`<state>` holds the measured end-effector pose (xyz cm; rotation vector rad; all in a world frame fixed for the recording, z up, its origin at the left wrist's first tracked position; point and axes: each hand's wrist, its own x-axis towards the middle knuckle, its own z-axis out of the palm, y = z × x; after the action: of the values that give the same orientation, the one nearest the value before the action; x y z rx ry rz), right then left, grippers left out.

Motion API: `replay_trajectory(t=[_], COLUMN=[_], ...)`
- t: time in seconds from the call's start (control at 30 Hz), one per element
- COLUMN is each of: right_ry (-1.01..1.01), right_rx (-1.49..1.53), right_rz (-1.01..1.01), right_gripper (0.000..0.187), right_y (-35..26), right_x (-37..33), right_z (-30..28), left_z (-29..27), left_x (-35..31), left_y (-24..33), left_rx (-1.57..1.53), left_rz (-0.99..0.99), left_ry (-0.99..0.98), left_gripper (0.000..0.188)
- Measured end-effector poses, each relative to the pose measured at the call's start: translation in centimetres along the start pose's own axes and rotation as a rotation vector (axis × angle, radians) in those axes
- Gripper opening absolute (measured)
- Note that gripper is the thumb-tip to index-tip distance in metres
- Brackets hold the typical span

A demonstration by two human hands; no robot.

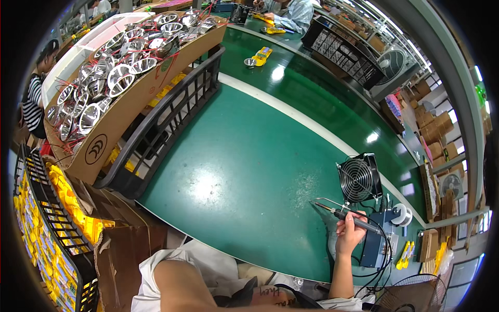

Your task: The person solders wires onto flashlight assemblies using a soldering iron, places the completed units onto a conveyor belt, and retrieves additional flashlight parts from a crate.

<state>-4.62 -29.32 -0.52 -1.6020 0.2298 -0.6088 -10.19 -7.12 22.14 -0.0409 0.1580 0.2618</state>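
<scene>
My right hand (349,233) is wrapped round the dark handle of a soldering iron (367,225), held low over the right part of the green work table (249,156). A thin curved metal tube runs beside the iron, and its tip points left toward a patch of small solder specks (305,190). Just beyond the hand stands a square black fan (357,179) with a round wire guard. A blue soldering station (372,249) with cables and a white solder spool (402,214) sits to its right. My left arm (184,283) shows at the lower edge; its hand is out of sight.
On the left a carton (96,151) full of shiny reflector cups with red wires rests by a black plastic crate (171,117). Another crate (54,221) holds yellow parts. A yellow piece (262,55) lies on the green conveyor (317,83). A co-worker (293,18) sits beyond.
</scene>
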Motion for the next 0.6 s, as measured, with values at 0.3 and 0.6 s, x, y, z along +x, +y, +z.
replay_trajectory(t=[0.3,0.6], right_ry=[-0.015,-0.016], right_rx=[-0.037,-0.041], right_rz=[-0.008,0.022], right_gripper=[0.013,0.014], right_y=[0.0,-0.1], right_x=[0.1,0.3], right_z=[0.0,-0.3], left_z=[-1.9,-4.4], left_x=[2.1,4.6], left_y=[3.3,6.3], left_rx=[-0.076,0.435], left_rz=[-0.475,-0.184], left_ry=[-0.118,-0.826], left_gripper=[0.008,0.011])
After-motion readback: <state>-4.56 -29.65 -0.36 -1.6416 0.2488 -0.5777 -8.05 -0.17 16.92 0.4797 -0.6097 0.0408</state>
